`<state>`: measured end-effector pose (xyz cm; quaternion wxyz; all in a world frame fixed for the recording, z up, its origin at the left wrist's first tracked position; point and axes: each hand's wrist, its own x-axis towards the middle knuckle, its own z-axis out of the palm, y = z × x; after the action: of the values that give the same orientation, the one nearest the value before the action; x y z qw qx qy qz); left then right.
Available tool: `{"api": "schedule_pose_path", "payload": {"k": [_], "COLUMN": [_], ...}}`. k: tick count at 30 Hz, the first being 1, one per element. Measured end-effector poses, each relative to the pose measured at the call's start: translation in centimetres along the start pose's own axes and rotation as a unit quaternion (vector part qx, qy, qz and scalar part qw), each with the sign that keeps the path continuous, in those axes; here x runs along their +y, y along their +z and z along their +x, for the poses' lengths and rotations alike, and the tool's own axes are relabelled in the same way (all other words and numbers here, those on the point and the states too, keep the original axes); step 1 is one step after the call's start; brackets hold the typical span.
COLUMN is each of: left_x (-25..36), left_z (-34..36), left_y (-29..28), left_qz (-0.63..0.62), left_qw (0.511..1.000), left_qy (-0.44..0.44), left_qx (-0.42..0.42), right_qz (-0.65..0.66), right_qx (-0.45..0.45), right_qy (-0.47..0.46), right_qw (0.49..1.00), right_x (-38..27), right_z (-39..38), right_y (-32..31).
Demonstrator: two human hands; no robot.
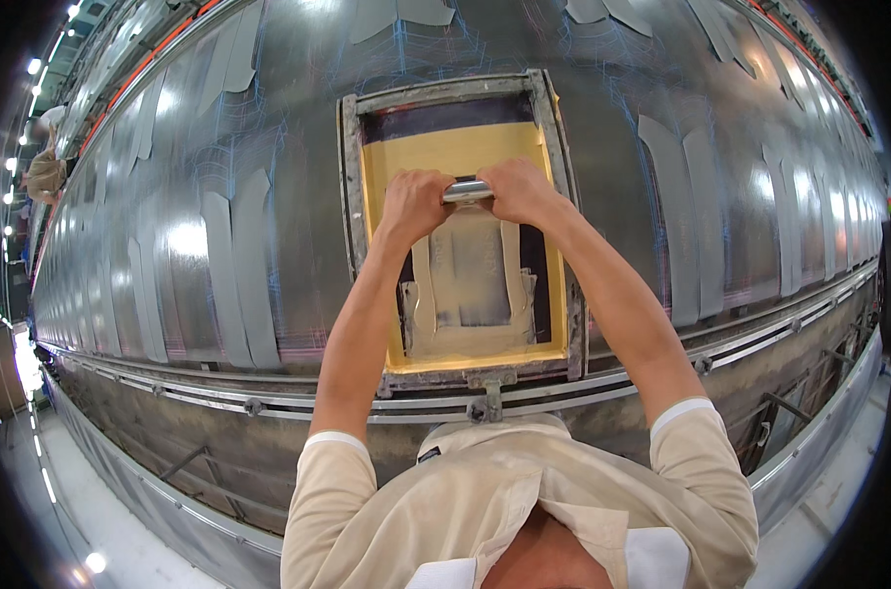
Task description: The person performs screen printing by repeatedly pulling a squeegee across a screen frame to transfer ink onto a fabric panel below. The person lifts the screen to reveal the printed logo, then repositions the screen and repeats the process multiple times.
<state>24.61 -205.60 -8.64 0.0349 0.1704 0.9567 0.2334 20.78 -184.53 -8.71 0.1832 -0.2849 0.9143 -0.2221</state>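
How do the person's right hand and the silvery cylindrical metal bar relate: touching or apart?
Touching. The head view shows the right hand closed around the right part of the silvery cylindrical metal bar, no gap visible.

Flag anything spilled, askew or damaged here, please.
Nothing plainly broken or spilled stands out. The frame looks untidy, its rim blotched with grey residue, and the pale paste inside it lies in uneven ridges, not one smooth layer.
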Motion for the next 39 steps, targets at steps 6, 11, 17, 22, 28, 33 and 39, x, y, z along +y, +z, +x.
{"api": "schedule_pose_path", "payload": {"k": [6, 11, 17, 22, 28, 33, 39], "left_x": [5.0, 9.4, 9.8, 9.6, 5.7, -9.3, -17.8], "left_z": [-10.1, -17.1, -17.5, -19.3, -22.4, -30.2, -38.1], "left_y": [2.5, 3.2, 2.7, 2.8, -0.7, -7.4, -12.7], "left_qz": [0.032, 0.031, 0.043, 0.033, 0.016, 0.065, 0.092], "left_qw": [0.999, 0.999, 0.999, 0.999, 0.997, 0.991, 0.991], "left_qy": [0.025, -0.003, -0.006, -0.009, -0.066, -0.085, -0.052], "left_qx": [-0.004, 0.013, 0.008, 0.027, 0.036, 0.080, 0.085], "right_qz": [-0.040, 0.115, 0.056, 0.107, 0.124, 0.208, 0.254], "right_qx": [-0.013, -0.036, 0.282, 0.323, 0.341, 0.362, 0.349], "right_qy": [-0.047, -0.065, 0.378, 0.318, 0.257, 0.229, 0.243], "right_qw": [0.998, 0.991, 0.880, 0.885, 0.895, 0.880, 0.869], "right_x": [-3.5, -4.8, 5.8, 5.7, 0.0, -14.4, -23.6], "right_z": [-9.6, -15.2, -14.3, -14.8, -11.3, -1.2, 5.3], "right_y": [3.8, 2.6, 2.7, 3.2, 4.9, 14.2, 20.1]}}
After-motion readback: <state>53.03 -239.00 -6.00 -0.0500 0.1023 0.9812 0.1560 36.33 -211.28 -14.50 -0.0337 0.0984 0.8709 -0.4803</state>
